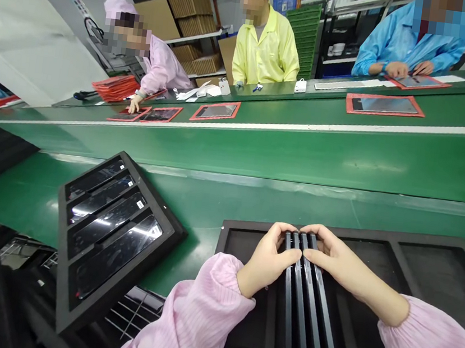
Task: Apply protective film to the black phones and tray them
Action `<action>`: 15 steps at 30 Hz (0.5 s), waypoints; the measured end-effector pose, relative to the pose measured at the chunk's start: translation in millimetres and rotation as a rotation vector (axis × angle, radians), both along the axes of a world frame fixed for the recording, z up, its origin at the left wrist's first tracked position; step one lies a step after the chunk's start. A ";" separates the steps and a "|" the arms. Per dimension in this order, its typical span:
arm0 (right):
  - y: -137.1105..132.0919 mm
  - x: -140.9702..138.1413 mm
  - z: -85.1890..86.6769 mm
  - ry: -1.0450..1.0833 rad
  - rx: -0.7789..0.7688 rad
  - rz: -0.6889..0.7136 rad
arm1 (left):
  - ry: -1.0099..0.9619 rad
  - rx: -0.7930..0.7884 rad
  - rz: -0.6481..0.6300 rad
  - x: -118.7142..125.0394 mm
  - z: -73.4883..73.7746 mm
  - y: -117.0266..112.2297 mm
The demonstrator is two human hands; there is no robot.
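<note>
Several thin dark tablets (pixel 300 301) stand on edge, side by side, over the black foam tray (pixel 404 240) in front of me. My left hand (pixel 271 258) grips the far end of the row from the left. From the right, my right hand (pixel 330 256) closes on the same end. Both thumbs press on the near side of the tablets' upper edges, and the fingers wrap round the far side, partly hidden. The tray's compartments (pixel 452 280) to the right hold nothing that I can see. Pink sleeves cover both of my forearms.
At the left, a tilted black foam tray (pixel 62 266) holds several glossy black tablets (pixel 114 261). Beyond runs a green conveyor (pixel 277 151) carrying red-framed panels (pixel 385 105). Three co-workers sit across it, one hand (pixel 136 104) on a panel. A wire rack (pixel 135 311) shows below.
</note>
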State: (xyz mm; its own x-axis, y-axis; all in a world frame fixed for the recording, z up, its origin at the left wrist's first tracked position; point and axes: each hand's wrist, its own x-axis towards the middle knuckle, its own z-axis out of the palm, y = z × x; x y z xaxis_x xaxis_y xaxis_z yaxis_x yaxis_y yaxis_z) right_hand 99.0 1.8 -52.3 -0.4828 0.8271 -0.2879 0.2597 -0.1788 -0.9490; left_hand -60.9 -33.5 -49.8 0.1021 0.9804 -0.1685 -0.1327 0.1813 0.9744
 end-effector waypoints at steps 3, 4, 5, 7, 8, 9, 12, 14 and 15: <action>0.3 2.0 -3.6 0.041 0.018 0.063 | 0.003 0.017 -0.037 0.4 -0.8 -1.3; 0.2 2.7 -4.6 0.045 0.020 0.074 | 0.009 0.015 -0.046 0.3 -1.2 -1.7; 0.3 3.6 -5.1 0.045 0.021 0.078 | 0.016 0.011 -0.053 -0.3 -1.9 -1.9; 1.1 6.1 -4.6 0.054 0.015 0.093 | 0.015 0.011 -0.071 -3.6 -4.0 -1.4; 1.9 7.8 -3.4 0.068 0.003 0.118 | 0.000 0.020 -0.097 -6.3 -5.4 -0.8; 2.9 9.8 -1.8 0.084 -0.011 0.156 | -0.017 0.037 -0.138 -9.6 -7.2 0.1; 4.2 17.2 1.1 0.115 -0.064 0.282 | -0.023 0.099 -0.301 -19.9 -13.5 1.8; 2.2 22.2 -5.6 0.134 -0.086 0.324 | 0.007 0.133 -0.366 -24.4 -18.4 1.7; 0.8 24.3 -13.3 0.157 -0.090 0.321 | 0.016 0.144 -0.379 -25.7 -21.1 1.8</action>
State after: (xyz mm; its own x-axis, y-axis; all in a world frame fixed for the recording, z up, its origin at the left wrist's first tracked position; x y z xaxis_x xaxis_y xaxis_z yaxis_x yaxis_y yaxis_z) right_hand 123.3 2.6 -65.7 -0.7576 0.6011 -0.2544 0.1685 -0.1964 -0.9659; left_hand -86.6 -31.7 -70.9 0.4599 0.8873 -0.0362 -0.0678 0.0758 0.9948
